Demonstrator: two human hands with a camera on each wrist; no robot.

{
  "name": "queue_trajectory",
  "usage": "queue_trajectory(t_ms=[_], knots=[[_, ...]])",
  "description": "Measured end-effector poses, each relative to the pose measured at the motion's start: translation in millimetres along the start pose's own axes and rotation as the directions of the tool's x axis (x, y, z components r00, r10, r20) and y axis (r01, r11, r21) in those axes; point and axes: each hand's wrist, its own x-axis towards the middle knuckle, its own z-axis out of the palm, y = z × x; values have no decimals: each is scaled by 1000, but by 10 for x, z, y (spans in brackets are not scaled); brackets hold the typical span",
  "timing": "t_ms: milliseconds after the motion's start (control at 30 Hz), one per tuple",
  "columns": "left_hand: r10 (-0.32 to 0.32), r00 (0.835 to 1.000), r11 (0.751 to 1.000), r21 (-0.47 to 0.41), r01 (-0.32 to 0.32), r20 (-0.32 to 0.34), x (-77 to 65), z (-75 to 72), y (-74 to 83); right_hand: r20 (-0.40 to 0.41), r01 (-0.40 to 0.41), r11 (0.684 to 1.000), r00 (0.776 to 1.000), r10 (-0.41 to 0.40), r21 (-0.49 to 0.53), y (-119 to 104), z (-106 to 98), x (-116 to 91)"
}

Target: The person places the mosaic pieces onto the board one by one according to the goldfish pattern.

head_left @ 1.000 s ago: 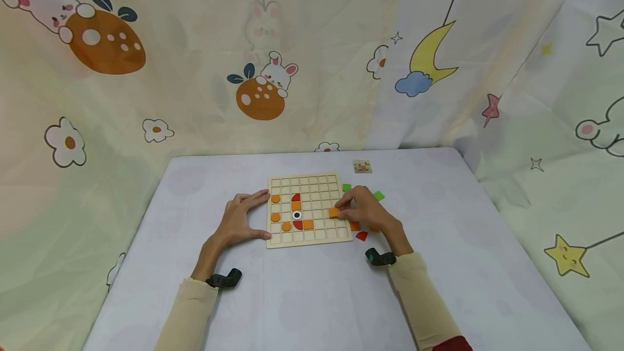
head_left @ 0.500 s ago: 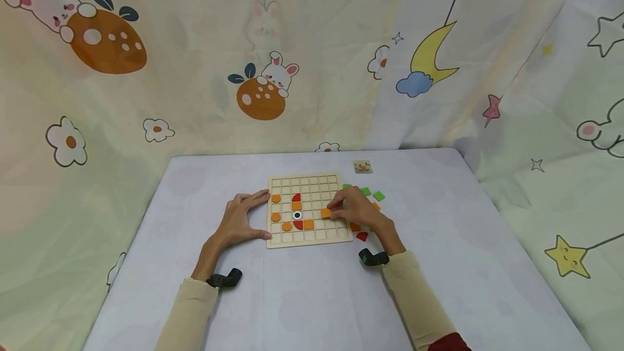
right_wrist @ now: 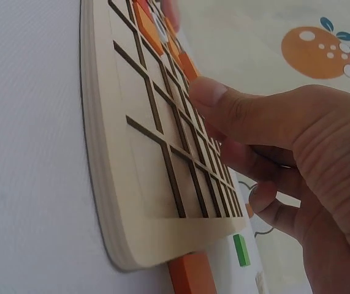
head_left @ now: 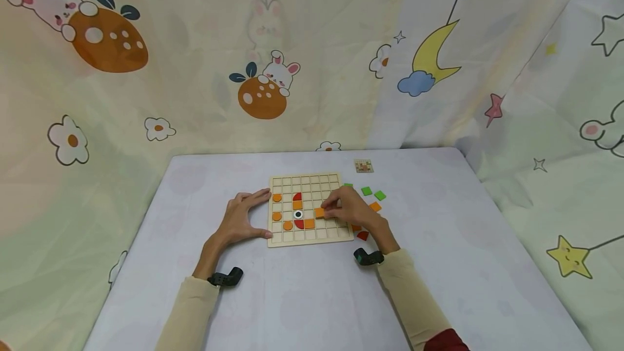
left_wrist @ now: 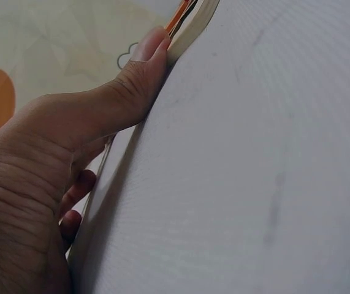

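Note:
A wooden grid board [head_left: 331,183] lies flat on the table. My left hand [head_left: 239,218] steadies its left edge, thumb and fingers spread apart. In the left wrist view the thumb [left_wrist: 125,92] touches the board's side [left_wrist: 194,30]. Over the right half of the grid, my right hand [head_left: 348,207] pinches an orange square tile [head_left: 319,213] between thumb and fingers. That tile [right_wrist: 188,65] shows at the thumb tip in the right wrist view. Set into the grid are orange discs [head_left: 277,216], red quarter-round tiles [head_left: 299,224], orange squares [head_left: 309,223] and an eye disc [head_left: 298,214].
Right of the board lie green tiles [head_left: 380,195], orange tiles [head_left: 375,207] and a red quarter-round piece [head_left: 363,235], some partly behind the right hand. A small picture card [head_left: 363,166] is near the back edge of the white-covered table [head_left: 302,297].
My right hand has moved left across the board with the orange square tile, uncovering more loose tiles on the right. The left hand stays at the board's edge.

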Motion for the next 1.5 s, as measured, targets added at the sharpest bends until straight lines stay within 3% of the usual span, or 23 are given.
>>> queue_trajectory(t_ms=[567, 1267, 1500], knots=[[8, 1000, 1000, 16, -7, -6, 19, 3, -1, -6, 14, 998, 1000, -15, -63, -73, 129, 87], [-12, 1000, 1000, 12, 12, 9, 11, 2, 2, 5, 14, 1000, 1000, -14, -11, -98, 188, 136], [-13, 1000, 1000, 11, 13, 7, 9, 6, -10, -5, 48, 999, 999, -48, -7, -81, 204, 142]])
